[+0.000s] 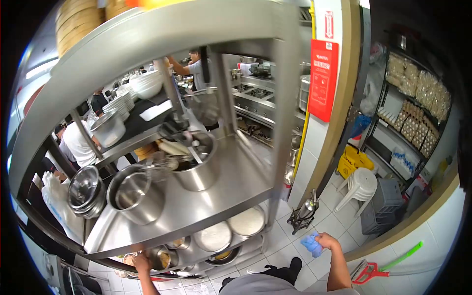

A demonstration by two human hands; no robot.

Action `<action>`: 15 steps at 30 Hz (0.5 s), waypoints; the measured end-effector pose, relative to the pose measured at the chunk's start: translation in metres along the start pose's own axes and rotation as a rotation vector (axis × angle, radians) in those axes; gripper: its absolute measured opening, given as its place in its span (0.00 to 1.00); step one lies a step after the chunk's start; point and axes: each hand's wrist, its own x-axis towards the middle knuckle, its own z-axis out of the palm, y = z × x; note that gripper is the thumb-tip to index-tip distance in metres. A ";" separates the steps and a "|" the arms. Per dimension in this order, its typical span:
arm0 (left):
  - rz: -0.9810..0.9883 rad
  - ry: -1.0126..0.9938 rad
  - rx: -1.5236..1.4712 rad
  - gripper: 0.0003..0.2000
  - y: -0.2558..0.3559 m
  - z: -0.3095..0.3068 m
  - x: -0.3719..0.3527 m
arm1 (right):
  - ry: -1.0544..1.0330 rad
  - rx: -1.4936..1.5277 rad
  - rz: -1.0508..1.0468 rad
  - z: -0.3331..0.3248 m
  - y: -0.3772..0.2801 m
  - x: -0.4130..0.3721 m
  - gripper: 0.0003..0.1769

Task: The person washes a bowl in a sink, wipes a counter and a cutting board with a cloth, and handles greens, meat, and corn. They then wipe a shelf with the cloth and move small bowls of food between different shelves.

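Note:
My right hand [327,241] is closed on a crumpled blue cloth [311,244], held out over the tiled floor to the right of my body. Down at the lower left, my left hand [141,262] is at the edge of the lower shelf, beside a metal pot [162,257] with food in it. Its fingers are small and partly hidden, so I cannot make out a grip. Above it, the steel shelf [231,172] bears a large pot of utensils [198,174], a saucepan [147,209] and stacked metal bowls [86,191].
Round pale-topped containers [213,237] sit on the lower shelf. A small black stand with a metal canister [307,210] is on the floor. White stools [361,184], a yellow mop bucket [353,161] and a red-and-green tool [371,273] are at the right. Other people work beyond the shelves.

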 end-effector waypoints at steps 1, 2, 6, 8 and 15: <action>-0.051 -0.164 0.039 0.23 -0.005 -0.005 -0.003 | 0.098 0.009 -0.001 -0.010 0.018 0.012 0.21; -0.277 -0.221 0.084 0.24 0.054 -0.047 -0.016 | 0.188 0.011 -0.003 -0.021 0.035 0.024 0.21; -0.121 0.790 0.118 0.18 0.102 -0.020 -0.049 | 0.247 0.128 -0.060 -0.068 0.102 0.087 0.19; -0.267 0.780 -0.222 0.12 0.221 -0.013 -0.087 | 0.296 0.125 -0.032 -0.090 0.113 0.110 0.19; -0.117 -0.251 -0.437 0.16 0.467 0.149 -0.196 | 0.328 0.017 -0.287 -0.107 0.092 0.182 0.17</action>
